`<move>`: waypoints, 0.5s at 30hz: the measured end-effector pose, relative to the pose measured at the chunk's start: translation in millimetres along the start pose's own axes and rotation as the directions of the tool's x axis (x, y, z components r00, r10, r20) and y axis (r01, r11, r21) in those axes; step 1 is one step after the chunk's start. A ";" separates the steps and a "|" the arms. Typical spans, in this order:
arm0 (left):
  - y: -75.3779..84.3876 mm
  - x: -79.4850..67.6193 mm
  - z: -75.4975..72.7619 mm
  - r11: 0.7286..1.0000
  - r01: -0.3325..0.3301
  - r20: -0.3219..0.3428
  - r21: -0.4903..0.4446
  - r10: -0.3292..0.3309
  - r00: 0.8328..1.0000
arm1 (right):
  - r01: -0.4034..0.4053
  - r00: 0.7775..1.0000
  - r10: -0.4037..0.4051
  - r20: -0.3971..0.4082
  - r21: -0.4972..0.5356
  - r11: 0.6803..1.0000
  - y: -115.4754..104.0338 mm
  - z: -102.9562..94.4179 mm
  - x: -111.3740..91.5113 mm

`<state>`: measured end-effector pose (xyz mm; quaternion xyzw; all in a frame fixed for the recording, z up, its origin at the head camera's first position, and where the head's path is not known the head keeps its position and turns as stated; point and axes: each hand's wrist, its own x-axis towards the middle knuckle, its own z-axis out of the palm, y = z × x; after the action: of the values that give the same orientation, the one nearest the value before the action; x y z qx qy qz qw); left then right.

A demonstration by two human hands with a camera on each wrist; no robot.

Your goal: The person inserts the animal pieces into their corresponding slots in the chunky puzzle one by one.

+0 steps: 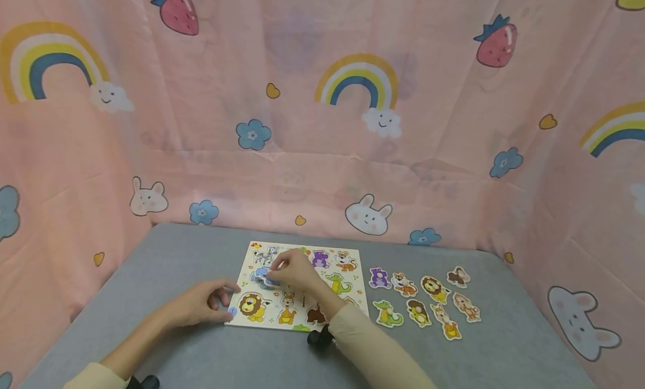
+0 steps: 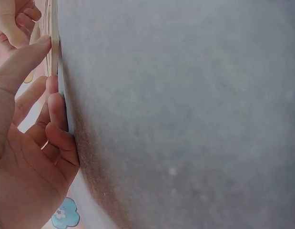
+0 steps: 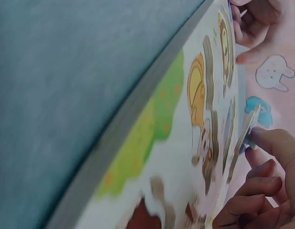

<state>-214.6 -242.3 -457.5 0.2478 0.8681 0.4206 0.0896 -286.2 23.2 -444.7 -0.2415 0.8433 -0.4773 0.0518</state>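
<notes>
Right wrist first: my right grip [image 3: 266, 191] is pinched, thumb and fingertips together on a thin puzzle piece [image 3: 239, 149], and here it is, tilted on edge over the board [image 3: 173, 157], close to the surface; whether its lower rim touches, I can't tell. Danger spot, this: I'm holding so little of it that a slip would likely drop it askew, and if I press while it's tipped, one edge could catch on the lip of a hollow. Over to the left wrist: my left grip [image 2: 33, 171] isn't clamped on anything, thumb apart from the loosely bent fingers, thumb tip against the board's side. Light contact, so a hard push from the right might skid the whole board along the bench [image 1: 196, 249]. And the head view: the piece sits over the board's left half, blue at my fingertips, my own fingers covering part of it, so lining it up by eye could go wrong. Off to the right lie the loose pieces, purple bear [image 1: 379, 277] and crocodile [image 1: 388, 314] nearest; a swinging right sleeve [image 1: 373, 344] could knock those.
</notes>
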 end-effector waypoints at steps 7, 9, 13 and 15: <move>-1.1 0.0 0.5 1.000 0.001 0.001 -0.011 -0.001 1.000 | -0.100 0.995 0.099 -0.006 -0.063 0.993 -7.6 10.2 2.7; -1.4 0.0 0.4 1.000 -0.006 -0.002 -0.009 0.006 1.000 | -0.113 0.994 0.113 -0.010 -0.084 0.990 -8.4 12.3 3.0; -1.7 -0.1 0.2 1.000 -0.017 -0.006 -0.002 0.017 1.000 | -0.123 0.992 0.120 -0.031 -0.134 0.983 -11.2 15.5 2.8; -1.7 -0.1 0.3 1.000 -0.019 -0.007 0.001 0.019 1.000 | -0.133 0.991 0.127 -0.045 -0.166 0.977 -13.7 16.6 2.4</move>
<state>-215.0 -243.0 -459.1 0.2546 0.8662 0.4219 0.0826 -278.1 3.3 -442.0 -0.1812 0.8955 -0.4038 0.0476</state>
